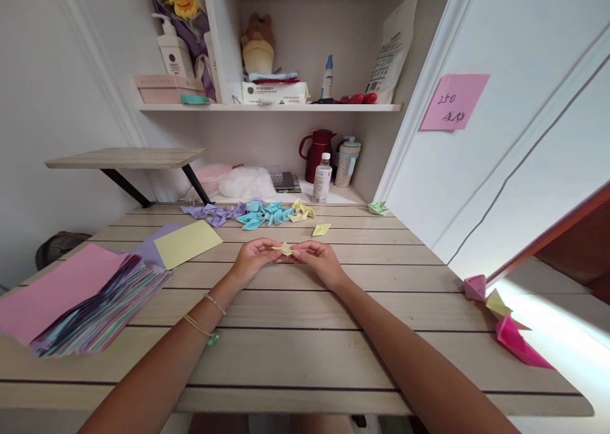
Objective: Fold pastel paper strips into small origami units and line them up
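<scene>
A small folded yellow paper piece (286, 249) is held low over the wooden table (305, 332), pinched from both sides. My left hand (253, 257) grips its left end with closed fingers. My right hand (318, 257) grips its right end the same way. Just beyond lies another folded yellow piece (321, 229). Further back runs a row of folded pieces: purple ones (214, 213), blue ones (264, 213) and yellow ones (302, 210).
A thick stack of coloured paper sheets (90, 307) with a pink sheet on top lies at the left, a loose yellow sheet (187, 243) beside it. Pink and yellow folded pieces (505, 319) sit at the right edge. A green piece (379, 208), a bottle (323, 178) and jugs stand behind.
</scene>
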`<act>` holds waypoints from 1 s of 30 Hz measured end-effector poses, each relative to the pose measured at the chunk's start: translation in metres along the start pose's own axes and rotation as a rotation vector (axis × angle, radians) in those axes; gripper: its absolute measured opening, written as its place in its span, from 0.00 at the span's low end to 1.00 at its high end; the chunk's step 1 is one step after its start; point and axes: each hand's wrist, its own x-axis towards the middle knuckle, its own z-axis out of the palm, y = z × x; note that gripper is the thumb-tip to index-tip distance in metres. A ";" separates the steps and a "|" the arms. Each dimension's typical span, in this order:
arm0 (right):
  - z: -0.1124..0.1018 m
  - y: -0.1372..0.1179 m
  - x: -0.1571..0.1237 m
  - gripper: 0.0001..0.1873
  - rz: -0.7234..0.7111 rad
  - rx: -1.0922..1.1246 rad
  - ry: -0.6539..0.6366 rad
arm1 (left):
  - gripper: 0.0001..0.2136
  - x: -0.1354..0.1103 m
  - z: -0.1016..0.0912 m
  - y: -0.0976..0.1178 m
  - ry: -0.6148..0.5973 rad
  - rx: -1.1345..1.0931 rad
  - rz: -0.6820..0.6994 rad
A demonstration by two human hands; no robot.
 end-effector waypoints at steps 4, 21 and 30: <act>0.002 -0.002 -0.001 0.13 -0.006 0.041 0.009 | 0.13 0.000 0.000 -0.002 -0.004 0.024 -0.007; 0.002 0.005 0.003 0.18 -0.020 0.006 0.077 | 0.15 -0.003 0.009 0.000 0.082 0.113 0.093; 0.009 0.001 -0.003 0.17 -0.055 -0.138 -0.028 | 0.12 -0.003 0.008 0.000 0.087 0.140 0.119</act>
